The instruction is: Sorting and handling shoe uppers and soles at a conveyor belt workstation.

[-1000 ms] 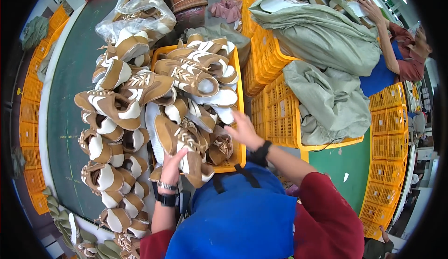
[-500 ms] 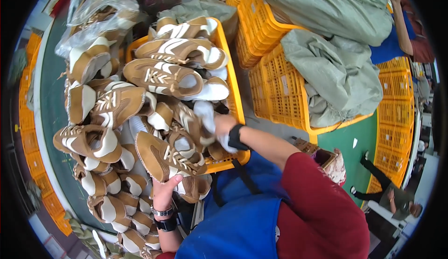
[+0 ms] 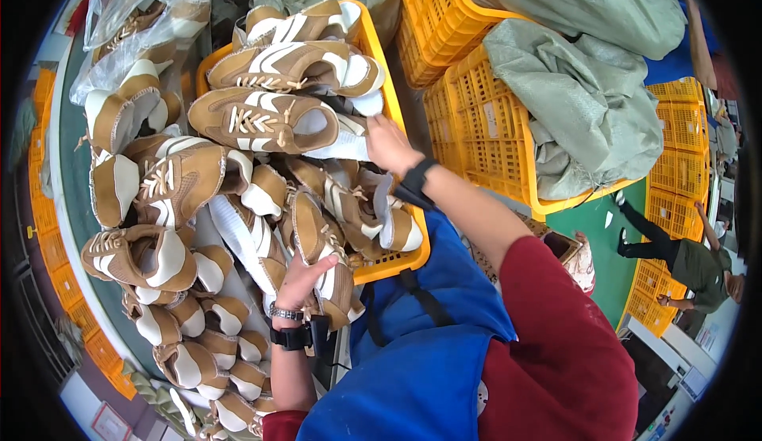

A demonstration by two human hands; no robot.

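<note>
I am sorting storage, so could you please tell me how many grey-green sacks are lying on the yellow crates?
2: one sack draped over the nearer yellow crates, and a second sack behind it at the top edge. Others may be hidden out of view.

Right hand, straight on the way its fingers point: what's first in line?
Probably the white-soled shoe that the right hand already reaches, lying in the yellow crate; contact looks likely, though depth is unclear.

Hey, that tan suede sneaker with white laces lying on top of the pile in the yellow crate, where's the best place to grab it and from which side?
Probably by the open collar at the heel of the tan suede sneaker, coming from above on its right end. It lies sole-down on top of the yellow crate with the opening facing up, nearest the right hand. The laced toe end points away left.
</note>
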